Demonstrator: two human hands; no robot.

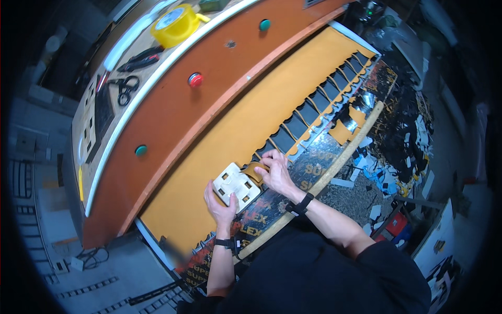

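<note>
A cream-coloured flat plate with square cut-outs (234,181) lies on a long tan sheet (219,146). My left hand (221,208) grips the plate at its lower left, fingers along the edge and thumb on its face. Close beside the plate, my right hand (277,174) pinches a curled piece of tan sheet material (254,170) between thumb and fingers. From there a row of cut-out gaps and thin strips (309,111) runs up the sheet's right side, with dark backing showing through.
Behind the sheet rises a curved brown panel (172,112) with red and green buttons. On its ledge are yellow tape (177,25), scissors (127,90) and pliers (140,59). Tan offcuts (342,131) lie at right, above floor scraps. A curved bar (342,157) edges the bench.
</note>
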